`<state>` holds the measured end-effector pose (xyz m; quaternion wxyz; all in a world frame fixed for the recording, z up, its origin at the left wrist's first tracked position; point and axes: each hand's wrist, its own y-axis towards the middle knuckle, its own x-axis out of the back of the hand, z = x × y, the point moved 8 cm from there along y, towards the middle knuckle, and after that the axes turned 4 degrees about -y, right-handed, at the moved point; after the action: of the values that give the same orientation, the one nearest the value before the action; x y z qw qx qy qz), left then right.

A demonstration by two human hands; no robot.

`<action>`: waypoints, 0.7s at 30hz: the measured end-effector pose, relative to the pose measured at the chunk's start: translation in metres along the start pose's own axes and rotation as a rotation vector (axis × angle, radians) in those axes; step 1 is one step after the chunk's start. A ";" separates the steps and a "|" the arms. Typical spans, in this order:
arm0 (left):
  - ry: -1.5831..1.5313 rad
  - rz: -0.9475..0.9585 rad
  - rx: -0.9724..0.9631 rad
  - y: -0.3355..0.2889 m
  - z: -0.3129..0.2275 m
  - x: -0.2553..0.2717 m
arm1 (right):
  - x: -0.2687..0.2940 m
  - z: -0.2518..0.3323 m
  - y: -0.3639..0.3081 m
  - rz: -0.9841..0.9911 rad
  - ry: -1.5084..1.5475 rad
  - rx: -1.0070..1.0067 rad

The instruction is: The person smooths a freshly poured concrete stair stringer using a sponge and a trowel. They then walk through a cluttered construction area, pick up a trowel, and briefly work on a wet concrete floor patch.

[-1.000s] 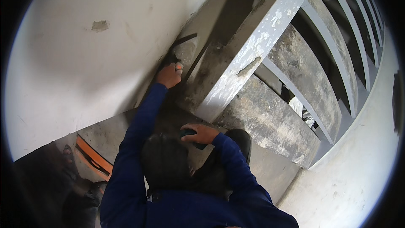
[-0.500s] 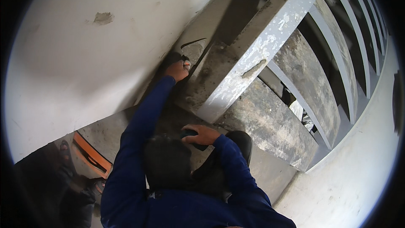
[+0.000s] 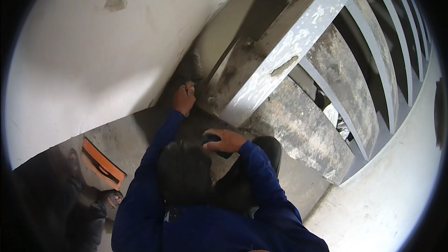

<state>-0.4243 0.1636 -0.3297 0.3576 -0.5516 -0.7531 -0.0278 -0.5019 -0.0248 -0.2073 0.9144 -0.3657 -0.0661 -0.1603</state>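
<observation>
My left hand [image 3: 184, 99] is reached out low into the narrow corner between the white wall [image 3: 116, 56] and the grey metal beam [image 3: 284, 56]. Its fingers are bent together; whether a small thing sits in them is too unclear to tell. Just past its fingertips runs a shadowed strip with a pale grey patch [image 3: 197, 63]. Close in front of my knees, my right hand [image 3: 228, 141] grips a dark, rounded object [image 3: 212, 138], its kind hidden by the fingers and shadow.
To the right rise stairs with worn, stained treads [image 3: 303, 126] between grey metal bars. An orange frame-like object [image 3: 103, 163] with a dark slot lies on the floor at left. Beside it shows another person's sandalled foot [image 3: 113, 199]. A pale curved wall [image 3: 396, 186] bounds the right side.
My left hand has drawn back toward me and a little left, away from the far part of the corner. The right hand keeps its dark object, barely moved.
</observation>
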 end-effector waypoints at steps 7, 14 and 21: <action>0.064 0.226 -0.097 0.012 -0.029 0.001 | -0.003 -0.004 0.002 0.005 0.002 -0.020; -0.003 0.278 0.032 0.019 0.014 0.010 | -0.002 -0.001 0.000 0.008 -0.011 -0.076; -0.101 0.045 0.096 -0.072 0.091 0.043 | -0.008 -0.012 0.006 0.018 -0.024 -0.078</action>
<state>-0.5383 0.2102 -0.3475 0.3455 -0.5515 -0.7580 0.0443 -0.5071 -0.0272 -0.2213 0.9000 -0.4035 -0.0675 -0.1503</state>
